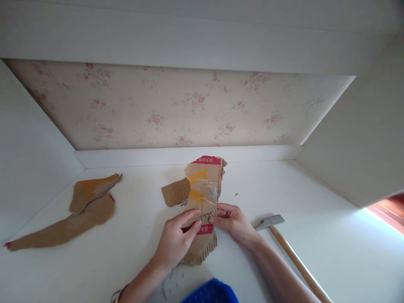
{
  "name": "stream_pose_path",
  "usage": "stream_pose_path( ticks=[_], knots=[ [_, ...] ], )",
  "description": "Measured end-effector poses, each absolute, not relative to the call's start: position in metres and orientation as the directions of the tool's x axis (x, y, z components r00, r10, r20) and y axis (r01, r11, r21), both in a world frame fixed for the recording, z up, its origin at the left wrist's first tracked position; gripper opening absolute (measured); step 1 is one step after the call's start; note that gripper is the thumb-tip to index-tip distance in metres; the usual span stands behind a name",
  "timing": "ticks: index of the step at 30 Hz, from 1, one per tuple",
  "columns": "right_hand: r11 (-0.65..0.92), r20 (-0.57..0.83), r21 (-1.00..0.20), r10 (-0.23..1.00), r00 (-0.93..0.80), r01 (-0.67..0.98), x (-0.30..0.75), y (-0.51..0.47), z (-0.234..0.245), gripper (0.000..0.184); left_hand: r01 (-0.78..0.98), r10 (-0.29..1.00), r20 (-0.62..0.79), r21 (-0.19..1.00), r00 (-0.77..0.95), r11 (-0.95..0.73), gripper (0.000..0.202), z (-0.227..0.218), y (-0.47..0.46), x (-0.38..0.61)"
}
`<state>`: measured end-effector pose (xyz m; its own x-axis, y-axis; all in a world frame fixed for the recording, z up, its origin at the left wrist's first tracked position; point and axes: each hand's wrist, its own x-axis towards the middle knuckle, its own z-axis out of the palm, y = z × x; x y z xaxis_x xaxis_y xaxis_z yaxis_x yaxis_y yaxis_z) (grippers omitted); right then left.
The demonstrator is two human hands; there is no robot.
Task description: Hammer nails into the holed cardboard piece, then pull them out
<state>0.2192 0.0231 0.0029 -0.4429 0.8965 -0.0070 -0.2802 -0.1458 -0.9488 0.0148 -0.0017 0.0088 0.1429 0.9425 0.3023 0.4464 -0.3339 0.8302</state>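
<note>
A torn brown cardboard piece (212, 172) with red bands, orange patches and clear tape is in the middle of the white surface. Small holes and some dark specks show on its lower part, between my hands. My left hand (176, 235) grips its lower left side, thumb and fingers closing toward each other. At the right edge, my right hand (232, 221) pinches the cardboard with the thumb on top. A smaller perforated cardboard piece (174, 192) lies partly under it, with several thin dark sticks, perhaps nails, beside it.
A hammer (293, 254) with a wooden handle lies at the right, by my right forearm. Torn cardboard scraps (91, 214) lie at the left. A blue basket (211, 292) stands at the bottom edge. White panels enclose both sides, and floral wallpaper (189, 105) covers the back.
</note>
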Motion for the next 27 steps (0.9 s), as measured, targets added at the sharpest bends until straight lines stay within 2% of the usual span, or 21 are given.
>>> stream_pose_path(
  ticks=[12, 18, 27],
  knots=[
    [-0.148, -0.024, -0.949, 0.914, -0.406, -0.278, 0.22, 0.024, 0.0, 0.033, 0.433, 0.947, 0.289, 0.842, 0.139, -0.321, 0.024, 0.01, -0.003, 0.015],
    [-0.19, -0.024, -0.938, 0.871, -0.49, -0.291, 0.219, 0.023, 0.01, 0.044, 0.411, 0.934, 0.313, 0.839, 0.17, -0.356, 0.021, 0.01, -0.005, 0.014],
    [-0.174, -0.021, -0.941, 0.885, -0.465, -0.289, 0.219, 0.023, 0.004, 0.036, 0.414, 0.935, 0.315, 0.838, 0.163, -0.355, 0.022, 0.007, -0.003, 0.014]
  ],
)
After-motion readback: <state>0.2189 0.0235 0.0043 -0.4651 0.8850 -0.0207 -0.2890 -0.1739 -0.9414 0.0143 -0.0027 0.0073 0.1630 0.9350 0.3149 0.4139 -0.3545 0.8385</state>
